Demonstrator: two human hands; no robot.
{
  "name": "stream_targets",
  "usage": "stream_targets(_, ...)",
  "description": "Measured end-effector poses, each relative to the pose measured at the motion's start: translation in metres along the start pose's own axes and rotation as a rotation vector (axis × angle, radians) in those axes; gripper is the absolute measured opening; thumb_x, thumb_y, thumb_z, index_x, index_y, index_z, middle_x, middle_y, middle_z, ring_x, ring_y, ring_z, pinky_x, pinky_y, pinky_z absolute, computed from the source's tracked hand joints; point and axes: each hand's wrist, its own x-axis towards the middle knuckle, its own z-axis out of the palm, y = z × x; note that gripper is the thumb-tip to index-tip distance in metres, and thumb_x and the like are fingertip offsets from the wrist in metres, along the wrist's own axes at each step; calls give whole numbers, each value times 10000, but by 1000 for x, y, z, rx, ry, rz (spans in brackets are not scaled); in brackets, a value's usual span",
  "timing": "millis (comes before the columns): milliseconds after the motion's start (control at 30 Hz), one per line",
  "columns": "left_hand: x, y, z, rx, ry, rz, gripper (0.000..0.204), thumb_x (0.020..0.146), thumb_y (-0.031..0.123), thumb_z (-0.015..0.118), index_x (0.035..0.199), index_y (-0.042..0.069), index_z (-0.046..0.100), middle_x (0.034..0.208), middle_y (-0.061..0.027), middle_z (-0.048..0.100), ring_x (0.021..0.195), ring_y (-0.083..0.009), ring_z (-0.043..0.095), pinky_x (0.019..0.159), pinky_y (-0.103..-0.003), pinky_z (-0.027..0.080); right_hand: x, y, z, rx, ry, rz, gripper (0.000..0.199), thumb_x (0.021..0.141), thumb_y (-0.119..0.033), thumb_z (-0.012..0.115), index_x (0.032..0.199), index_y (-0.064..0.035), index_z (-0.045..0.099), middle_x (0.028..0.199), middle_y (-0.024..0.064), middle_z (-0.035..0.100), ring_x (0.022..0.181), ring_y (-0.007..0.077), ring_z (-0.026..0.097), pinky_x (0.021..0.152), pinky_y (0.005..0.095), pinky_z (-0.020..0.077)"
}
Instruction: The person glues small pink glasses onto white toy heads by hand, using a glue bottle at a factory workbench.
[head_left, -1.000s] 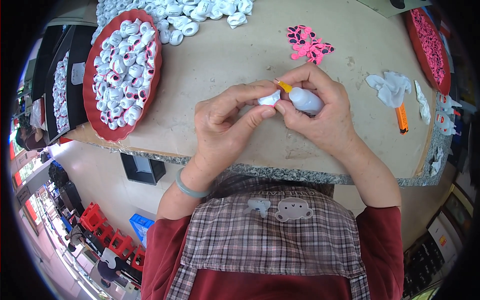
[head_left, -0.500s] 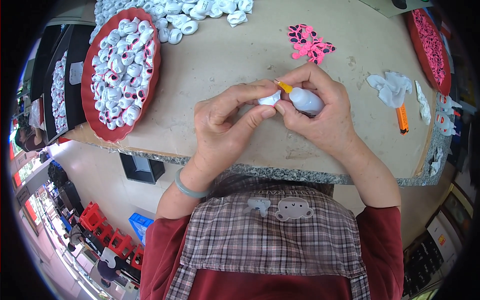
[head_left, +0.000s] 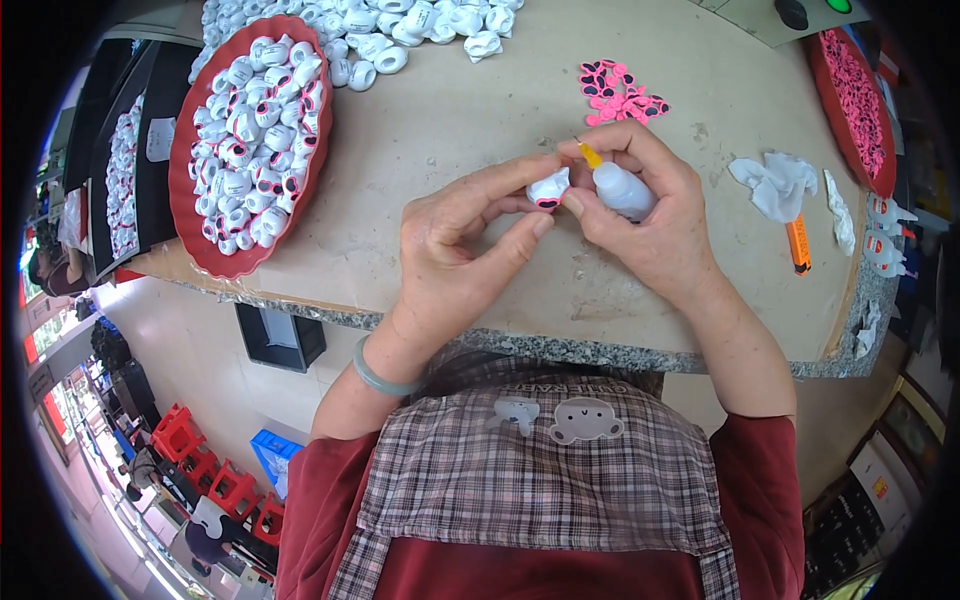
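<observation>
Piece (head_left: pixel 548 188) between both hands' fingertips (head_left: pixel 541 222)

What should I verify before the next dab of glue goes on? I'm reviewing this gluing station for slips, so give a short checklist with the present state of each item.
1. Small white piece pinched firmly in the left hand: ok.
2. Glue bottle gripped in the right hand, orange nozzle pointing up and away: ok.
3. Nozzle tip touching the piece: not ok, it stands apart.
4. Glue already on the piece: cannot tell.
5. Pink cut-outs lying on the table beyond the hands: ok.
6. Red tray of finished white pieces at the left: ok, but it overhangs the table edge.
</observation>
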Motion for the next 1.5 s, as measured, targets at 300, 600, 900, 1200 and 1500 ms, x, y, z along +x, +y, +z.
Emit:
stream_targets(300, 3, 8, 0, -149, -3, -146, 307, 820, -72, 620, 1124, -71, 578, 1035, -150, 638, 936, -178, 638, 836, -276, 538, 0, -6, -6, 63, -56, 158, 214, 806, -70, 663, 995, -35, 569, 827, 39, 647, 726, 61, 588, 608, 214, 475)
stream_targets(600, 4, 10, -4, -166, 16, -229, 284, 816, -33, 651, 1087, -62, 574, 955, -111, 654, 860, -140, 641, 766, -233, 532, 0, -6, -9, 163, -28, 232, 156, 840, -113, 656, 972, -47, 606, 741, -24, 569, 589, 23, 500, 509, 187, 411)
stream_targets(900, 5, 7, -13, -321, 9, -297, 284, 844, 50, 651, 1099, -49, 576, 974, -134, 659, 823, -168, 654, 736, -250, 529, 0, -8, -8, 202, -33, 248, 138, 856, -105, 640, 974, -46, 599, 710, -27, 557, 581, 27, 508, 501, 191, 416)
stream_targets(1200, 5, 29, -42, -408, 103, -127, 265, 857, 7, 600, 1116, -38, 571, 1041, -181, 641, 917, -192, 636, 807, -282, 519, -2, -10, -10, 189, -61, 257, 119, 855, -90, 639, 953, -35, 599, 701, -18, 552, 580, 38, 513, 509, 197, 422)
stream_targets(1500, 40, 69, -106, 1343, 358, 480, 312, 753, -20, 666, 1059, 41, 645, 1057, -92, 649, 976, -216, 589, 775, -312, 474, -2, -9, -10, 164, -72, 258, 92, 857, -79, 638, 929, -41, 595, 693, -18, 553, 570, 42, 509, 507, 200, 421)
